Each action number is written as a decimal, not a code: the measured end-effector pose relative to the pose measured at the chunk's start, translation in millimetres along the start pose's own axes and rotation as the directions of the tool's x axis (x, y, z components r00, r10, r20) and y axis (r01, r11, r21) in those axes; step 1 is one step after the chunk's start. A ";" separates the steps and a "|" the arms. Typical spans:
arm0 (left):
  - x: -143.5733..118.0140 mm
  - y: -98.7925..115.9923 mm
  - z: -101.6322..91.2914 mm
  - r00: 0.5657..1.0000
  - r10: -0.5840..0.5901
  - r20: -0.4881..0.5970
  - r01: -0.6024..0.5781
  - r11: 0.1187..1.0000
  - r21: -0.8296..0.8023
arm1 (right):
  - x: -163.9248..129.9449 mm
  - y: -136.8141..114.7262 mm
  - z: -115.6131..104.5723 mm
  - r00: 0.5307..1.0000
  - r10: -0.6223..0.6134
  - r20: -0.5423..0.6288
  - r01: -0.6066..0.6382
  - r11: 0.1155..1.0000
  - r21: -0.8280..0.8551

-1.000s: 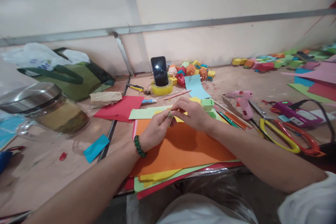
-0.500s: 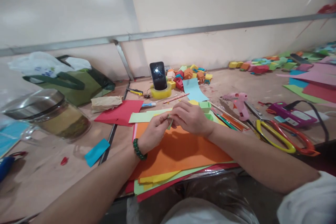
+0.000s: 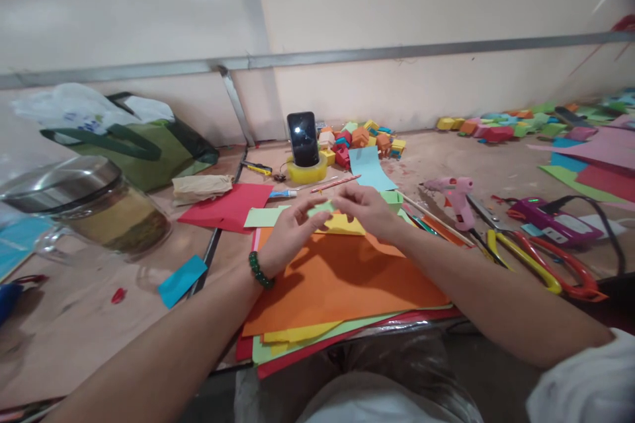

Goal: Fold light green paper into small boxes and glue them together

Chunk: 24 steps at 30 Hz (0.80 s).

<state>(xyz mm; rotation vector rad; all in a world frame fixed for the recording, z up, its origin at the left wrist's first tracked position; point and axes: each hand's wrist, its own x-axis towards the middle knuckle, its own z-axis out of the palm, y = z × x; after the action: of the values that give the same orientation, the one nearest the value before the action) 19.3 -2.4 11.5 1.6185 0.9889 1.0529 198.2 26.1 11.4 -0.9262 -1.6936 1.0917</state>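
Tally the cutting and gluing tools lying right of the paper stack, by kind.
Pink hot glue gun: 1
Purple hot glue gun with black cord: 1
Yellow-handled scissors: 1
Orange-handled scissors: 1
Total: 4

Green bead bracelet (image 3: 260,270) on left wrist; white sleeve (image 3: 585,380) on right arm.

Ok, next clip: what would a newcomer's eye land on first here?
Probably the two hands, left hand and right hand, pinching a small pale green paper piece above the orange sheet topping a coloured stack. Then the pink glue gun at right and the phone propped behind.
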 end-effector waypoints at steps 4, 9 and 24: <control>2.7 -7.3 1.3 0.999 0.008 -0.035 -0.008 1.000 0.000 | 1.3 4.5 10.7 0.974 0.211 0.082 -0.225 0.883 0.413; 3.3 -9.1 2.5 0.998 0.021 -0.056 -0.018 0.998 0.058 | -3.1 7.0 20.1 0.961 0.170 0.216 -0.230 0.928 0.293; -2.3 -3.6 7.3 0.991 0.071 0.114 -0.108 0.926 0.363 | -1.3 4.0 9.8 0.990 -0.121 0.070 0.121 0.993 0.004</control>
<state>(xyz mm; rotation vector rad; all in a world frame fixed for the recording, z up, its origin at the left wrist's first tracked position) 25.1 -5.6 6.1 2.0187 1.1018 0.8718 189.9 23.7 5.2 -0.7823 -1.7828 1.0539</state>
